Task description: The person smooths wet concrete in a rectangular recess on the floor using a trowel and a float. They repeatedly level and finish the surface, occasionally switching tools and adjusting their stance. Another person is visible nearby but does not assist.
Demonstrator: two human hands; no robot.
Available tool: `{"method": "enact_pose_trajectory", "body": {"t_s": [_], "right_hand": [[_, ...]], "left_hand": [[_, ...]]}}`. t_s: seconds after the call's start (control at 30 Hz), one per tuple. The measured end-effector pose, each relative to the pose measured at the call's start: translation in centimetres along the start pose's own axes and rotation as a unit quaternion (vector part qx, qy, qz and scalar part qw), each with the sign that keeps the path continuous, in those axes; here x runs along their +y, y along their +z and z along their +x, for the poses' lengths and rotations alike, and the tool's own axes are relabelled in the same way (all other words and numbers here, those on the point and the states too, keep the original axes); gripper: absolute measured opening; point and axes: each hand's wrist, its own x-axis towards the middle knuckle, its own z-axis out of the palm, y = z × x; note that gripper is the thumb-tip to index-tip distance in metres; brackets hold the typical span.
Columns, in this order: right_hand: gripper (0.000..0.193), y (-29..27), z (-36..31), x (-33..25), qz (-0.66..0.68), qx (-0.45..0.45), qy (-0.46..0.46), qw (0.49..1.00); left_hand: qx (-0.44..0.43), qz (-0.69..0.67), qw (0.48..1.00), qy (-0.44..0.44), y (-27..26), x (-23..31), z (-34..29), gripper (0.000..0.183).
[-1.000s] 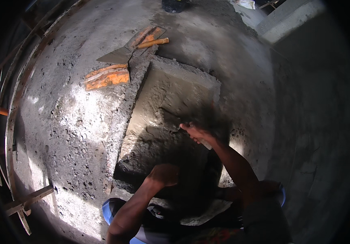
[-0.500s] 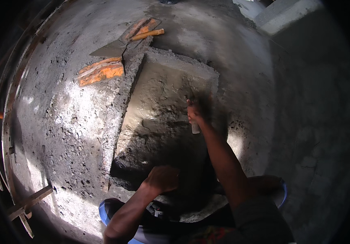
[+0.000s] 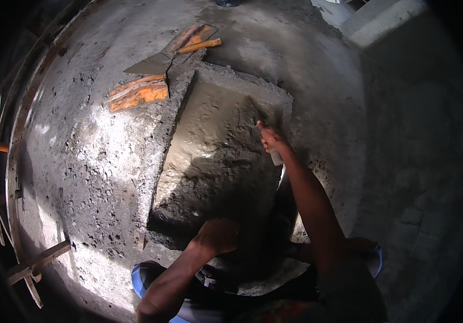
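My right hand (image 3: 272, 140) is closed round the pale handle (image 3: 276, 156) of a trowel. Its dark blade (image 3: 256, 107) points away from me, low over the right side of the wet mortar (image 3: 210, 129); shadow hides whether it touches. The mortar fills a rectangular form with rough, cement-crusted edges (image 3: 161, 153). My left hand (image 3: 218, 236) is a fist over the form's near end. Its fingers lie in deep shadow, so anything inside them is hidden.
Beyond the form's far left corner lie a pointed trowel (image 3: 150, 64) with a wooden handle and two orange-brown wooden pieces (image 3: 138, 93). Wooden poles (image 3: 11, 177) stand at the left. A concrete block (image 3: 385, 21) sits far right, a dark container (image 3: 227, 2) at the top edge.
My right hand has moved right and slightly away from me with the trowel, and more of the blade's outline shows. My left fist has stayed in place. The view has shifted slightly.
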Motion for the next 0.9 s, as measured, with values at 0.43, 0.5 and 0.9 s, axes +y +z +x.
{"method": "enact_pose_trajectory", "body": {"t_s": [0.43, 0.5, 0.9], "right_hand": [[0.062, 5.0, -6.5, 2.3, -0.16, -0.077, -0.055, 0.983], [0.06, 3.3, -7.3, 0.7, -0.2, -0.074, -0.037, 0.976], [0.06, 10.0, 2.9, -0.5, -0.306, 0.103, -0.235, 0.917]], "left_hand": [[-0.017, 0.012, 0.999, -0.036, -0.6, -1.0, 1.2, 0.023], [-0.011, 0.016, 1.0, -0.024, -0.2, -0.9, 1.4, 0.024], [-0.03, 0.019, 0.999, 0.012, 0.8, -1.1, 1.8, 0.027]]}}
